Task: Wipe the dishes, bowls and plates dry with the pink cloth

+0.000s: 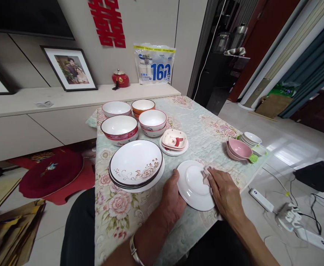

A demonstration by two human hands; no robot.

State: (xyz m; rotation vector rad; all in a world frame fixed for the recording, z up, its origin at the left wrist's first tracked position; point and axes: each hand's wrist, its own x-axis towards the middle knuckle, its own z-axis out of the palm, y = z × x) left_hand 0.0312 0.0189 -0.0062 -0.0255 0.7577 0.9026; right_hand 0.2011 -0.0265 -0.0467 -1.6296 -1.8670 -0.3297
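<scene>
A white plate [195,180] is held tilted over the near edge of the table, its underside with the foot ring facing me. My left hand [174,195] grips its left rim, thumb on the upper face and fingers beneath. My right hand [225,190] presses a pale pink cloth [206,173] against the plate's right side, fingers closed on the cloth. Left of the plate is a stack of brown-rimmed plates with a floral print [136,162]. Just behind it, small square bear-pattern dishes [174,139] rest on small white plates [162,149].
Stacked bowls [119,125] stand at the back left of the floral tablecloth [120,207]. Pink bowls [239,149] and small white bowls [251,138] sit near the right edge. A red stool [53,171] is at left; power strips [262,200] and cables lie on the floor at right.
</scene>
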